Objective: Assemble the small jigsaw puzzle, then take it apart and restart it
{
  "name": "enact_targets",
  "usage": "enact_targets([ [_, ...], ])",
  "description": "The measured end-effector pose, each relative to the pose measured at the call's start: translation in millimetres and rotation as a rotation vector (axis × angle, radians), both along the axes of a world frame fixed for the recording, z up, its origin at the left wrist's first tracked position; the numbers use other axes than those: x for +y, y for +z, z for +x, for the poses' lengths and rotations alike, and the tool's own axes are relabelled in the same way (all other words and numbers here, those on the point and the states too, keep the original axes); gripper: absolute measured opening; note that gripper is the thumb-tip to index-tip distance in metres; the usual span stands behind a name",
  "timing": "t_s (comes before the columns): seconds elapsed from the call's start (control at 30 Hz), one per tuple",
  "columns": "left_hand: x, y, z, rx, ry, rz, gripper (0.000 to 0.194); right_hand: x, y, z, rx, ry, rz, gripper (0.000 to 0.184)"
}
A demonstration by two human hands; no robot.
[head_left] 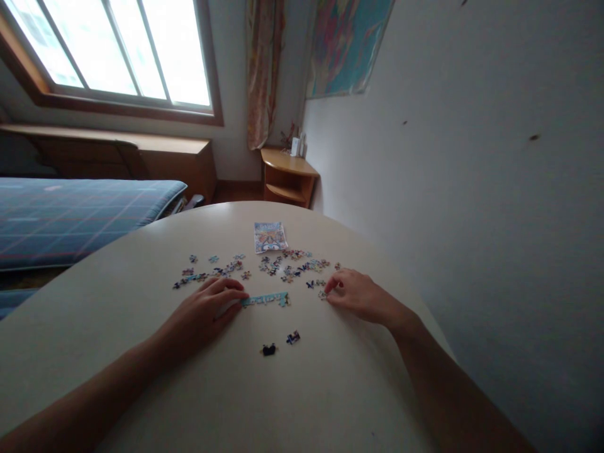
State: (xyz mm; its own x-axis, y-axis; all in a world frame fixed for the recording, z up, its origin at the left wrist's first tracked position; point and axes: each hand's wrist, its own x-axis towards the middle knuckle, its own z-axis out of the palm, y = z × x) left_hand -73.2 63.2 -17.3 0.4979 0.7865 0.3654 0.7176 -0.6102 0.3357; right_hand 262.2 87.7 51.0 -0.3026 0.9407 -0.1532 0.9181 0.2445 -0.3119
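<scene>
A light-blue strip of joined jigsaw pieces (265,299) lies on the white round table (330,390). My left hand (214,305) has its thumb and fingertips closed at the strip's left end. To the right, my right hand (356,294) bends its thumb and forefinger around a small pale jigsaw piece (323,295) at the edge of the loose ones. Nearer to me lie a black jigsaw piece (268,350) and a dark patterned piece or joined pair (293,338). Beyond both hands, several loose jigsaw pieces (290,272) are scattered in clusters.
A printed picture sheet or packet (270,237) lies behind the loose pieces. Past the table's far edge stand a small wooden corner shelf (287,165) and a bed with a plaid mattress (89,217). A white wall (448,170) rises close on the right.
</scene>
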Motion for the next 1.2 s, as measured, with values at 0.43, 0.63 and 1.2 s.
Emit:
enact_targets([
  [0.43,2,-3.8,-1,0.007,0.002,0.012,0.024,-11,-10.1,-33,0.140,0.207,0.040,0.014],
  [0.63,1,-3.2,-1,0.001,0.007,0.006,0.023,-13,-10.2,-34,0.152,0.207,0.025,0.023],
  [1.2,1,1.6,2,0.015,0.017,-0.002,0.025,-15,-13.6,-43,0.235,0.294,0.019,0.016],
])
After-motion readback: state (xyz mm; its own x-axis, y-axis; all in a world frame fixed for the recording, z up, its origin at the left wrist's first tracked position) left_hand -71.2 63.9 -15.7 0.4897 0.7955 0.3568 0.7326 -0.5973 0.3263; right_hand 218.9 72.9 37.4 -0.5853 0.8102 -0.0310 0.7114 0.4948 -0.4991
